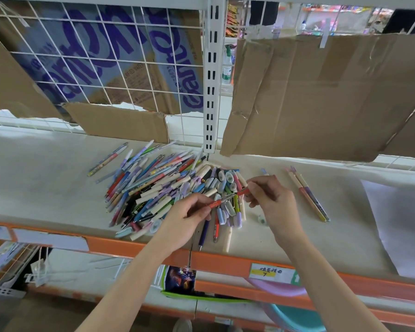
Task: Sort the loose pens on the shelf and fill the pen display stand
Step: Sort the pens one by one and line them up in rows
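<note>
A big heap of loose pens (158, 185), in many colours, lies on the pale shelf (46, 178). Both hands hold one red pen (227, 198) above the heap's right side. My left hand (189, 216) pinches its lower left end. My right hand (271, 197) pinches the upper right end, near the red cap. A few pens (307, 192) lie side by side, apart to the right. One lone pen (108, 159) lies to the left of the heap. No pen display stand is in view.
Cardboard sheets (321, 92) hang on the wire grid (101, 63) behind the shelf. A white slotted post (211, 75) stands at the back centre. The shelf's orange front edge (225, 259) carries a price label (268, 271). White paper (398, 226) lies at the right.
</note>
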A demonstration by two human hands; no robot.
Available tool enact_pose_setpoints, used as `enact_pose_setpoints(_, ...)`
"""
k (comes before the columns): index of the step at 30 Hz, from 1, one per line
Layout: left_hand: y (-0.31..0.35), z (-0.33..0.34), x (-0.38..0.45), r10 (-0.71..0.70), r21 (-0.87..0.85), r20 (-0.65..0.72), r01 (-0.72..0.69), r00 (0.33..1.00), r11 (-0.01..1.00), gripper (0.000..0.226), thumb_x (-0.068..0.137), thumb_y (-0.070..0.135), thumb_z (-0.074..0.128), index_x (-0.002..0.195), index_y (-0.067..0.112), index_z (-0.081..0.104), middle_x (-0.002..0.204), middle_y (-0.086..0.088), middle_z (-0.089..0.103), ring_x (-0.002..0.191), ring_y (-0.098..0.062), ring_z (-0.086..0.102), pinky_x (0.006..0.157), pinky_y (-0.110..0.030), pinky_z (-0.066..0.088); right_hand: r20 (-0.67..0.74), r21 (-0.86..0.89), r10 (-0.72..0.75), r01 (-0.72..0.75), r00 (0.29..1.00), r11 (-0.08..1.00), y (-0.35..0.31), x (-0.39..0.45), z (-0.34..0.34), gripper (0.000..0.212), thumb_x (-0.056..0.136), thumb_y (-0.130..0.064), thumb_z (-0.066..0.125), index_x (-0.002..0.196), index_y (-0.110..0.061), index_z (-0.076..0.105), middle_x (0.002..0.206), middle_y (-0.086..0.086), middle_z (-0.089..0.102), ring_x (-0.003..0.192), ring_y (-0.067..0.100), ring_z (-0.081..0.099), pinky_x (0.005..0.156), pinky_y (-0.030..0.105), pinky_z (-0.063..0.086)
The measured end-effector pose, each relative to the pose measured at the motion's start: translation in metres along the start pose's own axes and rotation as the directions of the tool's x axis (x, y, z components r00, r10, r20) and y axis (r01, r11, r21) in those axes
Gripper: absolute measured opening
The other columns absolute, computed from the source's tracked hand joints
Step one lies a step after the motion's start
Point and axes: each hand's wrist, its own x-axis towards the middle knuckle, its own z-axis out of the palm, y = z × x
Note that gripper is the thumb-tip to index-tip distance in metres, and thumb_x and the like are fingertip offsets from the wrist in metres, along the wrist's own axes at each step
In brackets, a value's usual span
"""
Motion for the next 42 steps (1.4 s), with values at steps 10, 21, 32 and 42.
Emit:
enact_pose_setpoints(10,0.005,0.026,-0.003,0.080,-0.030,-0.168,-0.087,0.982,0.996,0.018,0.092,0.009,0.055,0.078,0.020,0.057,0.067,-0.002,0.058,0.065,-0.022,0.054,0.060,-0.027,0.042,-0.030,0.203,0.136,-0.127,0.990,0.971,0.000,-0.007,0.024,0.014,0.094,-0.014,0.055,0.081,-0.010,0.058,0.063,-0.002,0.064,0.057,0.012,0.057,0.056,0.022,0.049)
enact_pose_setpoints(21,-0.003,0.027,-0.003,0.254,0.278,-0.237,-0.185,0.938,0.943,0.008,0.092,0.009,0.054,0.086,0.013,0.056,0.071,0.007,0.061,0.065,-0.005,0.058,0.058,-0.021,0.044,-0.033,0.239,0.233,-0.218,0.972,0.946,0.003,-0.004,0.032,0.015,0.094,-0.013,0.055,0.081,-0.005,0.058,0.058,-0.001,0.063,0.052,0.011,0.056,0.051,0.021,0.047)
enact_pose_setpoints(32,0.004,0.047,0.008,0.020,0.170,-0.125,0.002,0.992,0.985,0.028,0.094,0.012,0.050,0.069,0.026,0.054,0.053,0.010,0.050,0.048,-0.001,0.047,0.047,-0.014,0.034,-0.031,0.484,0.339,-0.283,0.940,0.828,0.003,-0.001,0.029,0.020,0.093,-0.011,0.054,0.073,-0.007,0.055,0.060,0.002,0.066,0.046,0.008,0.045,0.049,0.019,0.042)
enact_pose_setpoints(42,0.002,0.044,0.032,0.219,0.420,-0.028,-0.187,0.975,0.888,0.010,0.093,0.023,0.054,0.096,0.022,0.064,0.083,0.015,0.058,0.065,0.006,0.053,0.058,-0.009,0.040,-0.150,-0.076,0.107,-0.120,0.983,0.990,0.006,0.031,0.002,0.013,0.096,-0.019,0.051,0.083,-0.014,0.052,0.062,0.001,0.061,0.047,0.007,0.049,0.053,0.024,0.039)
